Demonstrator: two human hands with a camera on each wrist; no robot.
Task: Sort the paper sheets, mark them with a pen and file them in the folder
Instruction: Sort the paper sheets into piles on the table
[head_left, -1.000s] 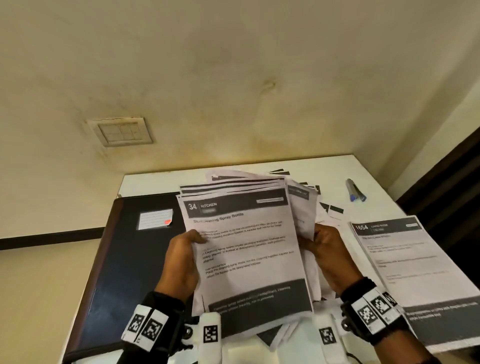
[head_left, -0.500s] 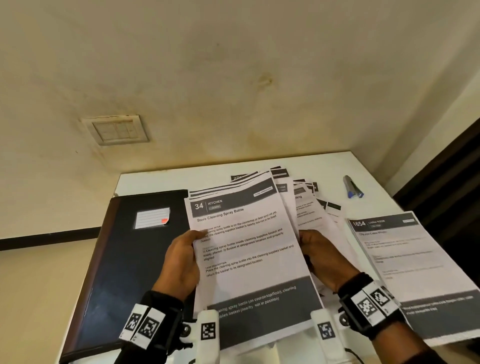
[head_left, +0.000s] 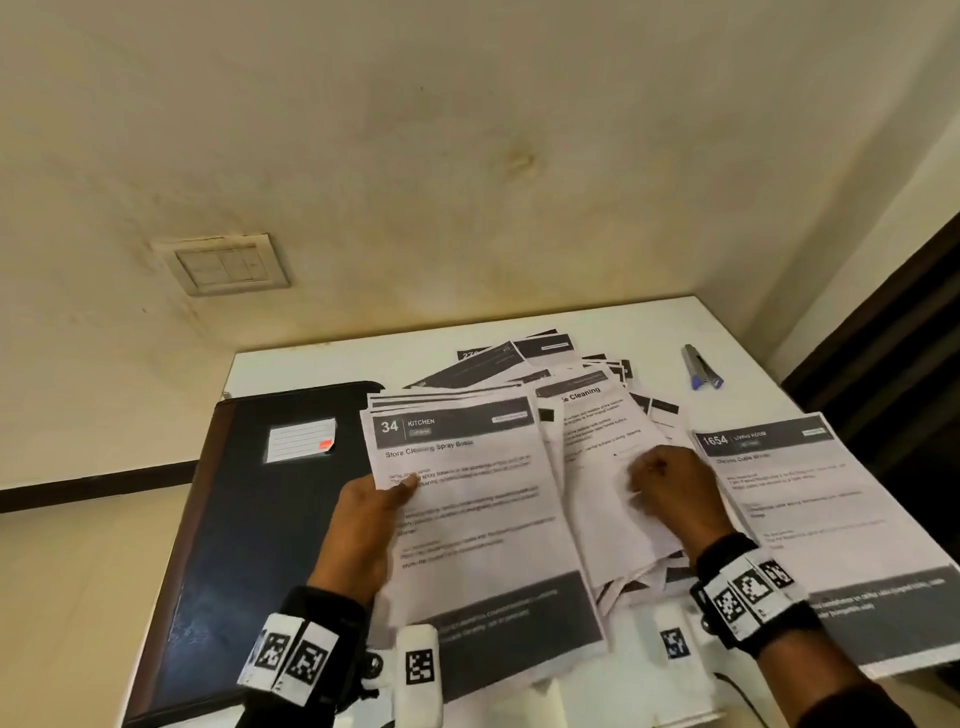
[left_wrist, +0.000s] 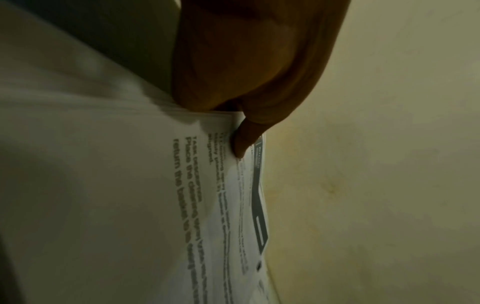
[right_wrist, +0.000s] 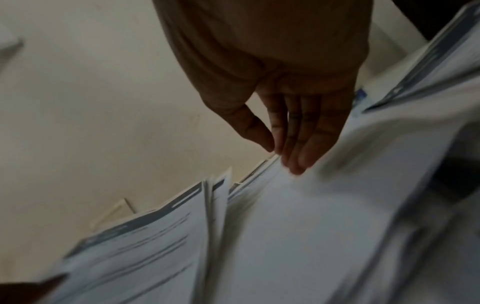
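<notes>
My left hand (head_left: 387, 499) grips a stack of printed sheets (head_left: 478, 519) by its left edge, thumb on top; the top sheet reads "34 KITCHEN". The left wrist view shows the thumb (left_wrist: 242, 144) pressed on that stack (left_wrist: 130, 185). To the right, my right hand (head_left: 649, 483) rests on a loose pile of sheets (head_left: 587, 415) fanned over the table. In the right wrist view its fingers (right_wrist: 298, 144) are straight and touch the pile (right_wrist: 298, 226). A dark folder (head_left: 249, 519) with a white label lies at the left. A blue-tipped pen (head_left: 701, 366) lies at the far right.
A single sheet headed "1654 LIVING ROOM" (head_left: 821, 519) lies flat at the right of the white table (head_left: 322, 364). A wall with a switch plate (head_left: 223, 265) stands right behind the table. A dark door frame (head_left: 883, 338) is at the right edge.
The stack has come down from nearly upright to low over the table. My right hand has left the stack's right edge and moved right onto the loose pile, which now lies spread out.
</notes>
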